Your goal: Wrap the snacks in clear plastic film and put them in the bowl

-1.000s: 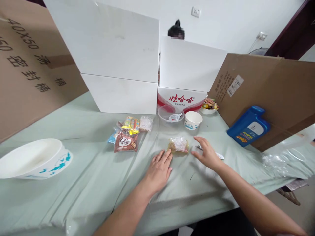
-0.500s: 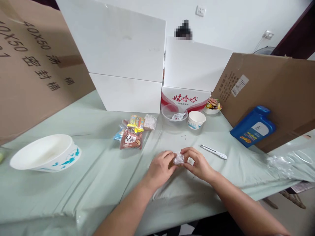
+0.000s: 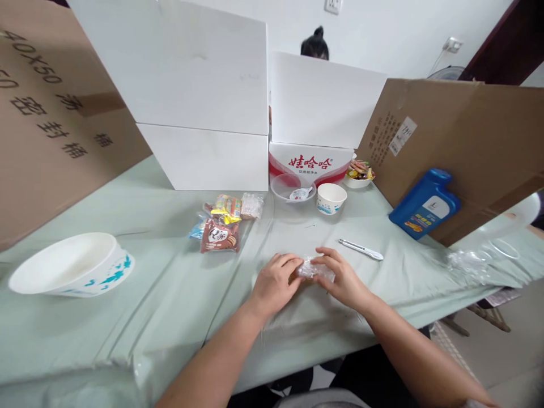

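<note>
A small bundle of crinkled clear plastic wrap [image 3: 306, 268] lies between my two hands, low over the table's near side. My left hand [image 3: 277, 283] is closed on its left end, fingers curled over the top and thumb below. On the other side my right hand [image 3: 340, 279] grips the loose right end between thumb and fingers. What the wrap encloses is hidden. Just beyond my right hand rests a white utility knife [image 3: 361, 249]. Several snack packets, with a brown biscuit packet [image 3: 220, 236] in front and a clear wrapped packet [image 3: 252, 205] behind, lie farther left.
A large white paper bowl [image 3: 102, 272] stands at left. A clear plastic bowl [image 3: 282, 192], a paper cup [image 3: 331, 199] and a snack-filled bowl [image 3: 358, 182] stand at the back. White boxes [image 3: 204, 158], cardboard [image 3: 459, 130] and a blue bottle [image 3: 426, 205] surround the table; a person's head shows behind.
My right hand has drawn slightly away from my left, and the wrap now stretches longer between them. The camera view has shifted a little, so the table items appear farther left.
</note>
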`<state>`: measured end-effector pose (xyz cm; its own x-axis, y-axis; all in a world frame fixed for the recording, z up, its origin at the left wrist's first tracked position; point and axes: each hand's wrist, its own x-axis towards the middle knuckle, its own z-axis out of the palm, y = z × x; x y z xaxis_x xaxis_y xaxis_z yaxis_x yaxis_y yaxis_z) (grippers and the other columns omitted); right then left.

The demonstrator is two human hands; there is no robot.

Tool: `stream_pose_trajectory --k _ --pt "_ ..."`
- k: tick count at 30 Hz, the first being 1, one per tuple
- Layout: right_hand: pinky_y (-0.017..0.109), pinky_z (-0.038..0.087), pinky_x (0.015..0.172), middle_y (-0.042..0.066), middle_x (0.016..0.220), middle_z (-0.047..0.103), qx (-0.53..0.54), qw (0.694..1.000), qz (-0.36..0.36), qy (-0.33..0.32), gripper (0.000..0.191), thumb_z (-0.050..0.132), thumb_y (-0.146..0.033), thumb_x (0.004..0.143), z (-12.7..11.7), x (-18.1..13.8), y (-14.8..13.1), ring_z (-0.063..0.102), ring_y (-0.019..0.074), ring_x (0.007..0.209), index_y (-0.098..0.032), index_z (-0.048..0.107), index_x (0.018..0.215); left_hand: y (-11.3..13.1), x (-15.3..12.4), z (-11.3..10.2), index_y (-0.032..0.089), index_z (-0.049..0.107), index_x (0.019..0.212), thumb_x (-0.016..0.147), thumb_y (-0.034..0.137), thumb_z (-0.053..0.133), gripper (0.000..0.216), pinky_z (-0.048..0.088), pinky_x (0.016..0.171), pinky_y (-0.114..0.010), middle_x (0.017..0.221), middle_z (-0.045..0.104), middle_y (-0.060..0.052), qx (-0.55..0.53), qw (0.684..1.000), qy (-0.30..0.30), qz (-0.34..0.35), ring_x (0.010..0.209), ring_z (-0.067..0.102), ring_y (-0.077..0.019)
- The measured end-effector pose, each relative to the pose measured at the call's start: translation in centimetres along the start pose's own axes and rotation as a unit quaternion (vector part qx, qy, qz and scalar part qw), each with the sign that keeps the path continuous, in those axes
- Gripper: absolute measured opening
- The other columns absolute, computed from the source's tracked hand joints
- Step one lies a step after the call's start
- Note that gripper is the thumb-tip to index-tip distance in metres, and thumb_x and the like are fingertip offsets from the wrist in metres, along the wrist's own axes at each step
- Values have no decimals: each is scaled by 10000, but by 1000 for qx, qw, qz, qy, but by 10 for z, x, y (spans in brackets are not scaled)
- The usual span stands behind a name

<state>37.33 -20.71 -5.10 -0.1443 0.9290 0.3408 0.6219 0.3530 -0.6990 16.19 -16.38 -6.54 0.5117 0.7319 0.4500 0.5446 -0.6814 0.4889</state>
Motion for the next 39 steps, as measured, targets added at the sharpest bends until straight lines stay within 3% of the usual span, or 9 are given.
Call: stream_pose_trajectory --k 3,7,12,19,24,28,30,32,39 --pt "403 558 808 88 1000 719 61 993 66 77 253 504 -445 939 -1 3 1 683 225 918 -225 628 921 1 0 -4 210 623 1131 783 144 666 358 529 915 -394 1110 679 -59 -12 999 16 -27 1038 614 -235" --pt "357 572 715 87 997 738 158 974 70 143 274 515 -502 930 -4 0 -1 698 209 866 -230 553 924 8 1 -8 208 631 1173 775 267 715 411 517 906 -419 1105 659 -77 11 999 34 -28 1020 590 -258" --pt "352 572 673 93 985 742 171 966 92 170 307 513 -539 921 -4 -4 1 683 203 833 -232 519 911 6 2 -4 220 713 1004 947 279 486 241 506 882 -381 1021 703 -71 -44 996 68 -30 951 617 -218" --pt "336 572 621 76 915 722 180 938 162 250 334 562 -554 876 -27 -8 36 665 181 735 -222 532 907 -19 5 -14 182 601 815 902 327 432 240 495 633 -250 713 672 -16 -201 939 126 -247 656 630 -156" --pt "407 572 692 81 890 704 92 941 172 277 372 593 -549 828 -45 -16 62 679 226 792 -205 600 966 -27 3 -30 201 577 753 742 140 525 81 497 678 -284 699 642 -8 -4 965 38 -260 693 624 -185" --pt "503 510 895 134 1139 657 -69 942 105 312 292 575 -436 860 -49 -23 49 609 289 1079 -209 618 1037 -22 2 -30 172 607 1140 730 57 533 432 477 959 -441 1205 623 -140 114 982 83 -125 1136 577 -295" --pt "498 497 921 121 1107 661 -137 951 31 275 229 542 -369 897 -45 -23 33 605 283 1079 -224 612 1059 -21 3 -27 208 601 1216 766 55 529 480 430 1039 -475 1352 558 -116 108 992 62 -37 1260 502 -303" --pt "490 494 931 105 1075 669 -159 969 -41 187 211 546 -318 909 -37 -19 17 614 275 1057 -241 603 1097 -21 4 -24 230 666 1103 828 75 495 359 471 990 -440 1230 652 -76 86 996 38 -7 1164 577 -269" --pt "443 528 880 100 1107 653 -155 975 -153 43 244 537 -255 936 -12 -3 -3 611 246 1043 -251 585 1176 -26 4 -28 201 657 982 946 251 421 244 492 730 -299 864 723 -44 47 988 93 -117 787 662 -195"
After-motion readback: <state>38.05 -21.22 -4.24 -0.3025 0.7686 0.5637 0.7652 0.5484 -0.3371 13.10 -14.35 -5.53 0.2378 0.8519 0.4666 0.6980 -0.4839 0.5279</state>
